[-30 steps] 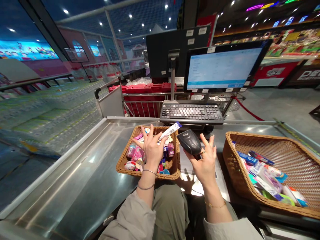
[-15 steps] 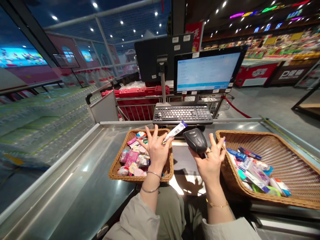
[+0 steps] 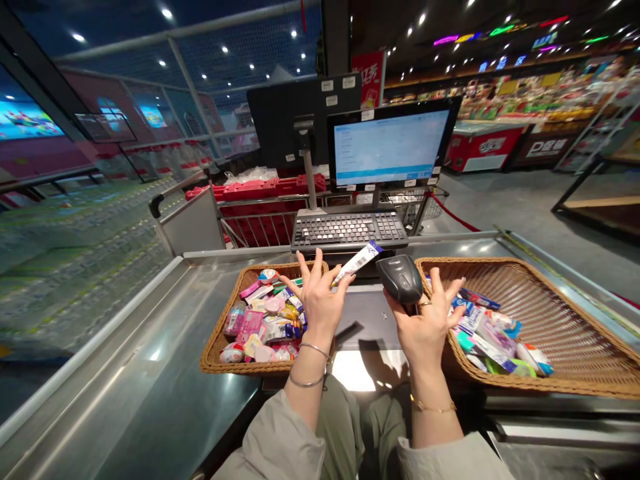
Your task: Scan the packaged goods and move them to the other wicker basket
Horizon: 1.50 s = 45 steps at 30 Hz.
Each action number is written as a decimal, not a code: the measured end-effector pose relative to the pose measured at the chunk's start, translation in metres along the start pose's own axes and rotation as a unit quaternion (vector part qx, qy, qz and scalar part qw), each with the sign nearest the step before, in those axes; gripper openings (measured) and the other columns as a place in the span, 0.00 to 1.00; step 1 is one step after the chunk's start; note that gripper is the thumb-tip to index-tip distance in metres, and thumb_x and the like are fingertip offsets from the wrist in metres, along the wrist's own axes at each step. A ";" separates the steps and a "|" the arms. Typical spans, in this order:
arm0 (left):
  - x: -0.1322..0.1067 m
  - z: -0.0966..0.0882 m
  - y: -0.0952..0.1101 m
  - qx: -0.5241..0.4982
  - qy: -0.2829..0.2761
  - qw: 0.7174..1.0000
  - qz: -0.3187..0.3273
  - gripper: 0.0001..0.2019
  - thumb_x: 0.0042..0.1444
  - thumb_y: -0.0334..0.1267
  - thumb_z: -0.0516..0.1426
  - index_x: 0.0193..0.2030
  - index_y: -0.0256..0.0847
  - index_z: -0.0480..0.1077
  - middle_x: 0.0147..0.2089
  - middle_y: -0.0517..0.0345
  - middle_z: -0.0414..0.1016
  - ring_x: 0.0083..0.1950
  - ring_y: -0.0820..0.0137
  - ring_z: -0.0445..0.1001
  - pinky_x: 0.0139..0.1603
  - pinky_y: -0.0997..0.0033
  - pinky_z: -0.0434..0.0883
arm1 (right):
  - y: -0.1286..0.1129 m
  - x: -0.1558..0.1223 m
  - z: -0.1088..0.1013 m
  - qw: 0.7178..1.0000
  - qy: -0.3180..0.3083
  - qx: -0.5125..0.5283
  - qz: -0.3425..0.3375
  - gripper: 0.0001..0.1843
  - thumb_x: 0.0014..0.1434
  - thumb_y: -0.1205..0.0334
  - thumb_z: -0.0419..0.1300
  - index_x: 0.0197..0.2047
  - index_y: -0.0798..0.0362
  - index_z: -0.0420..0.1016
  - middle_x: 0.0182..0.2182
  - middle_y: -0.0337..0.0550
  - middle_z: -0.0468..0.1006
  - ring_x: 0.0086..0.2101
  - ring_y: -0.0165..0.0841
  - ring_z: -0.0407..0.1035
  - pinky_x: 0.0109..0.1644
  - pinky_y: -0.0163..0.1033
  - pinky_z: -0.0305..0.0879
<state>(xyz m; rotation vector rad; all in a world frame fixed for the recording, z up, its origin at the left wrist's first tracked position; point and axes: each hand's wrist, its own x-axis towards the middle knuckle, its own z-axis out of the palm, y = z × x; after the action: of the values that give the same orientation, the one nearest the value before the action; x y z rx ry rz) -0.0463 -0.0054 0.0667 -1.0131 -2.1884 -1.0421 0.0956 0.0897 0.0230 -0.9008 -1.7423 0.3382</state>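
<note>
Between thumb and index finger, my left hand (image 3: 321, 303) pinches a slim white and blue packet (image 3: 356, 264), its barcode side showing; the other fingers are spread. My right hand (image 3: 425, 320) grips a black barcode scanner (image 3: 400, 278) by its lower part, which the hand hides. The scanner's head is just right of the packet and apart from it. Under and left of my left hand stands a wicker basket (image 3: 214, 340) full of small packaged goods (image 3: 251, 327). A larger wicker basket (image 3: 575, 313), right of my right hand, holds several mixed packages (image 3: 493, 333) at its left end.
A keyboard (image 3: 350, 228) sits beyond my hands, below a lit monitor (image 3: 390, 147). The steel counter (image 3: 165, 340) has raised edges. Behind it are a cart (image 3: 260, 223) with red items and a white panel (image 3: 193, 220). Stacked bottle packs (image 3: 75, 260) fill the left side.
The view has shifted, so the counter and baskets appear farther left. The packet and scanner have come closer together, both still held.
</note>
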 end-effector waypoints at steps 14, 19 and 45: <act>0.003 0.025 0.033 -0.038 -0.028 0.999 0.020 0.10 0.60 0.48 0.64 0.46 0.51 0.81 0.72 0.55 0.64 0.78 0.46 0.46 0.69 0.26 0.19 | 0.004 0.004 -0.011 0.995 0.088 -0.016 0.053 0.16 0.58 0.50 0.67 0.41 0.54 0.80 0.69 0.63 0.61 0.72 0.67 0.37 0.65 0.85 0.32; 0.003 0.032 0.044 -0.059 -0.038 0.997 0.023 0.10 0.60 0.48 0.64 0.46 0.51 0.81 0.72 0.54 0.64 0.79 0.48 0.45 0.71 0.26 0.24 | 0.007 0.005 -0.013 0.990 0.109 -0.021 0.084 0.17 0.57 0.49 0.68 0.42 0.54 0.81 0.69 0.62 0.61 0.71 0.68 0.38 0.65 0.85 0.32; -0.001 0.090 0.130 -0.087 -0.171 0.974 0.121 0.24 0.66 0.52 0.56 0.65 0.47 0.69 0.74 0.51 0.60 0.79 0.53 0.47 0.74 0.29 0.39 | 0.045 0.019 -0.047 0.931 0.283 -0.139 0.187 0.39 0.58 0.39 0.63 0.62 0.61 0.72 0.63 0.69 0.68 0.68 0.68 0.51 0.68 0.78 0.43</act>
<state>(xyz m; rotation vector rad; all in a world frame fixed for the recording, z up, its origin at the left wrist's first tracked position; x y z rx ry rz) 0.0470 0.1222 0.0703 -1.5987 -2.1850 -1.0184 0.1539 0.1240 0.0247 -1.3855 -1.0928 0.0574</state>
